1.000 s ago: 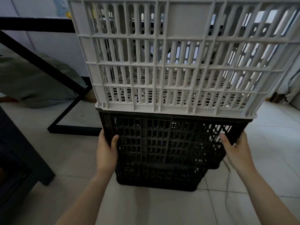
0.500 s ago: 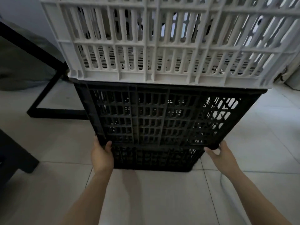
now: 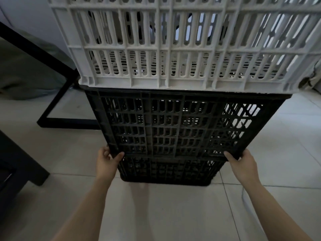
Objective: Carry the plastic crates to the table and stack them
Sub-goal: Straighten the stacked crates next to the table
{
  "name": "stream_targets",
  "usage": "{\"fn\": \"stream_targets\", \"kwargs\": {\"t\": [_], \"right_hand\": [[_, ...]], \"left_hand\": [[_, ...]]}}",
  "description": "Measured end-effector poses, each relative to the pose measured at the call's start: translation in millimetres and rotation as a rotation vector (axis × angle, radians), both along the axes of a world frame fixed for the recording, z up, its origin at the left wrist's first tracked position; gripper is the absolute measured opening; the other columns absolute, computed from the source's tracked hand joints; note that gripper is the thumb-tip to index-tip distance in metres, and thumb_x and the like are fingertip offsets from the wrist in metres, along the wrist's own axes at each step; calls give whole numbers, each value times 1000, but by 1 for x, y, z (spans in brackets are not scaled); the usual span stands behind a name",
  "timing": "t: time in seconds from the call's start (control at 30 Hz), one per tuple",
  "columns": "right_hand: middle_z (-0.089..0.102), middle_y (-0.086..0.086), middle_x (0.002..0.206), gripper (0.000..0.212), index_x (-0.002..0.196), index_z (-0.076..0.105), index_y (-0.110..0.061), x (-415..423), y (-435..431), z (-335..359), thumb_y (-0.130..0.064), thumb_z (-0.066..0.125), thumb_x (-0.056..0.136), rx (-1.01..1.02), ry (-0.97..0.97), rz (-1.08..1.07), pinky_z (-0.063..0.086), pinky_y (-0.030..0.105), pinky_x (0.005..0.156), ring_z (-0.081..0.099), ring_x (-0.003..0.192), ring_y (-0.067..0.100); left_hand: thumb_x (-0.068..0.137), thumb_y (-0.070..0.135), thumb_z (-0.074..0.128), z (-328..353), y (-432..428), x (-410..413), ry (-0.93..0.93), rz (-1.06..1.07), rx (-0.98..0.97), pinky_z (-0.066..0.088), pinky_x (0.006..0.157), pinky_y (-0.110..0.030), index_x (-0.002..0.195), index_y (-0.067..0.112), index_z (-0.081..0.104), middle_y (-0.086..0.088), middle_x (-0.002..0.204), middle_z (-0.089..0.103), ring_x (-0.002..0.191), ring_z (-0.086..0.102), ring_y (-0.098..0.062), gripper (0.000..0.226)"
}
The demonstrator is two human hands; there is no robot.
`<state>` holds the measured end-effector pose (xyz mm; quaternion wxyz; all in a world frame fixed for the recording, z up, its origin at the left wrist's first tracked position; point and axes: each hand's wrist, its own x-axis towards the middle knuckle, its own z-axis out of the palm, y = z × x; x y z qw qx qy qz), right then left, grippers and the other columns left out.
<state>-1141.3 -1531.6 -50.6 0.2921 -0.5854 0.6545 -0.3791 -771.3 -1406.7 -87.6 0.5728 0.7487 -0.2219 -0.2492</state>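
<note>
Now your left hand (image 3: 106, 162) and right hand (image 3: 243, 164) clamp the black crate's (image 3: 173, 126) bottom corners, to carry the white crate (image 3: 173, 49) atop it too.

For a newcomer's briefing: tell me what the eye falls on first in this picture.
First, the big white crate filling the top of the view, sitting on a black crate. Next, the left hand and right hand, each gripping a lower corner of that black crate, with a second black crate beneath it on the tiled floor.
</note>
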Motion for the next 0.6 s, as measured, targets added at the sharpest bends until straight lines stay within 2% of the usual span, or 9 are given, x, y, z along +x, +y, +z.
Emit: {"fn": "stream_targets", "kwargs": {"t": [0.07, 0.13, 0.23, 0.33, 0.4, 0.5, 0.6], "right_hand": [[66, 13, 110, 34, 116, 58, -3, 2, -2, 0, -18, 68, 88, -1, 25, -24, 39, 30, 79, 59, 108, 33], [67, 16, 113, 34, 115, 58, -2, 2, -3, -3, -19, 68, 88, 6, 39, -41, 38, 30, 77, 60, 108, 36], [67, 16, 106, 30, 110, 58, -3, 4, -3, -5, -21, 67, 88, 11, 47, -74, 39, 31, 75, 60, 104, 36], [59, 6, 91, 24, 103, 57, -6, 5, -4, -6, -22, 65, 88, 22, 51, -99, 39, 32, 73, 60, 99, 34], [57, 5, 88, 24, 101, 57, -4, 6, -5, -6, -22, 64, 88, 11, 54, -99, 39, 33, 72, 59, 92, 32], [58, 7, 85, 16, 92, 53, -7, 6, -5, -6, -17, 64, 87, -15, 32, -100, 41, 33, 71, 55, 84, 27], [59, 4, 83, 15, 90, 52, -11, 9, -5, -9, -18, 65, 85, -56, 74, -112, 49, 39, 76, 55, 82, 24]], "left_hand": [[81, 16, 76, 0, 0, 4, -35, -32, 17, 42, 79, -28, 101, 14, 48, -3, 105, 58, 96, 56, -19, 34], [79, 19, 77, 0, -1, 6, -59, -50, 28, 41, 80, -30, 105, 10, 48, 0, 99, 57, 97, 55, -19, 40], [77, 19, 79, 4, 0, 6, -85, -56, 22, 44, 75, -27, 102, 9, 50, -1, 98, 61, 94, 58, -18, 40], [77, 15, 79, 4, 0, 7, -55, -60, -15, 45, 75, -20, 100, 6, 51, 1, 97, 62, 92, 60, -11, 38], [76, 14, 79, 8, 0, 6, -43, -66, -23, 45, 77, -20, 100, 5, 51, 4, 94, 63, 91, 60, -8, 38], [76, 15, 80, 8, -1, 7, -33, -74, -22, 45, 81, -25, 98, 6, 52, 6, 94, 63, 95, 60, -13, 37], [76, 16, 80, 8, -2, 9, -48, -60, -26, 44, 84, -29, 99, 4, 53, 5, 95, 64, 103, 59, -16, 38]]}}
